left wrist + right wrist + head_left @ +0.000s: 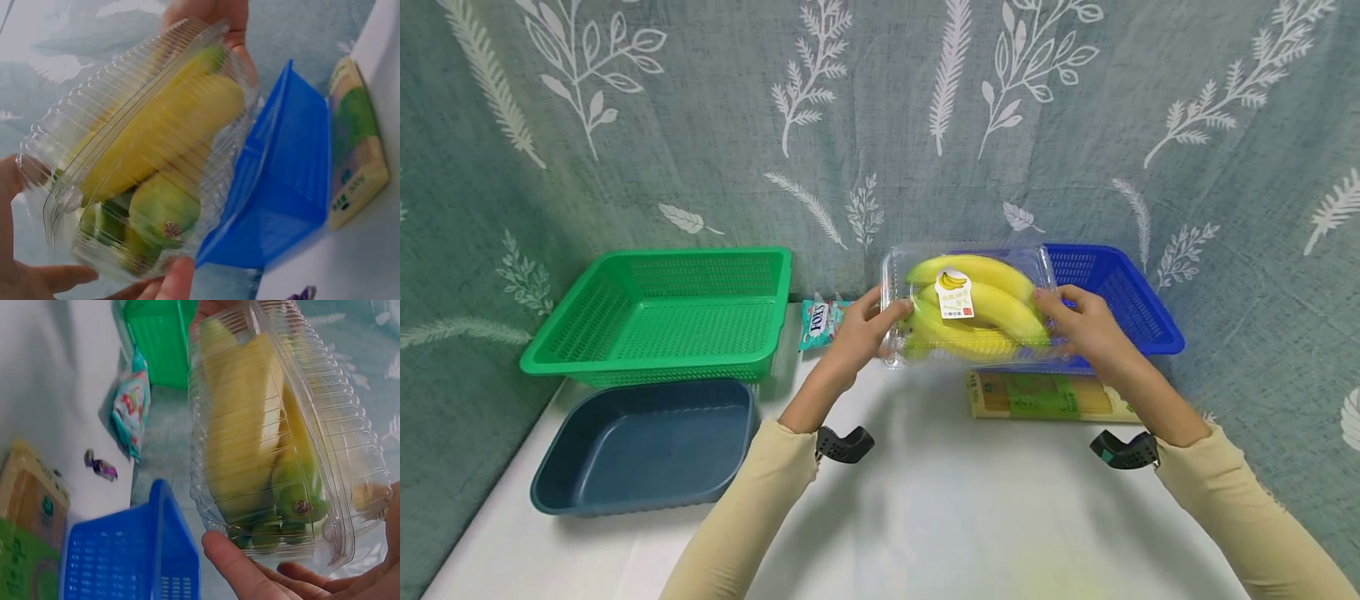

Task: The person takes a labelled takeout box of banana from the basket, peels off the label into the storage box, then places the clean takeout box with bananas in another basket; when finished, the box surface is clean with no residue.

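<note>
A clear plastic clamshell box of bananas (992,304), with a white label on its lid, is held up in front of the blue basket (1120,292). My left hand (867,332) grips its left end, the thumb over the lid's edge. At the opposite end my right hand (1084,323) grips the box in the same way. Both wrist views show the ribbed box side, with yellow-green bananas (162,137) inside and fingers curled under the edge. The box covers much of the blue basket's left part in the head view.
A green basket (700,362) stands at the back left, with a dark blue tub (662,450) before it. A teal FOX'S candy bag (820,322) lies behind my left hand. A noodle pack (1048,396) lies before the blue basket. The right wrist view shows a small purple-wrapped candy (101,465).
</note>
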Demonstrator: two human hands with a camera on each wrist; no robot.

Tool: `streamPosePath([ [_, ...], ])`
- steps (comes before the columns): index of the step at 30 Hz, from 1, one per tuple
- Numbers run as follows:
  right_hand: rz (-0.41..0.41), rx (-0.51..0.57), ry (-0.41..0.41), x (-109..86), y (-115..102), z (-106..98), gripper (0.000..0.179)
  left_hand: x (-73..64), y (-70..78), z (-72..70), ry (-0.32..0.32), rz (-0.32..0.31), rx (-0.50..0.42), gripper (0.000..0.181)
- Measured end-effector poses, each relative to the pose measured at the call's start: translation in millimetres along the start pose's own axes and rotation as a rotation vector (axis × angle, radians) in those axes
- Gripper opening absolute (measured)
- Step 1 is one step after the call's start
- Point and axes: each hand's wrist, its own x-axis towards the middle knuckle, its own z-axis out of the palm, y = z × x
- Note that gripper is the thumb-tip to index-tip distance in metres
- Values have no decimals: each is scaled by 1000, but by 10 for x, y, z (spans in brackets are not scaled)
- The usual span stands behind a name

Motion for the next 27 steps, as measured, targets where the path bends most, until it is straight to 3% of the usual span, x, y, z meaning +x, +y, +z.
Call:
streamPosePath([
  [10, -17, 7, 8, -124, 49, 229, 64, -242, -125, -100, -4, 59, -47, 50],
  [13, -23, 33, 6, -164, 69, 310, 60, -316, -147, -128, 0, 49, -44, 50],
  [20, -43, 22, -5, -232, 113, 483, 58, -513, -226, -214, 31, -4, -4, 68],
  [27, -55, 62, -10, -248, 207, 660, 47, -658, -341, -298, 49, -8, -31, 58],
])
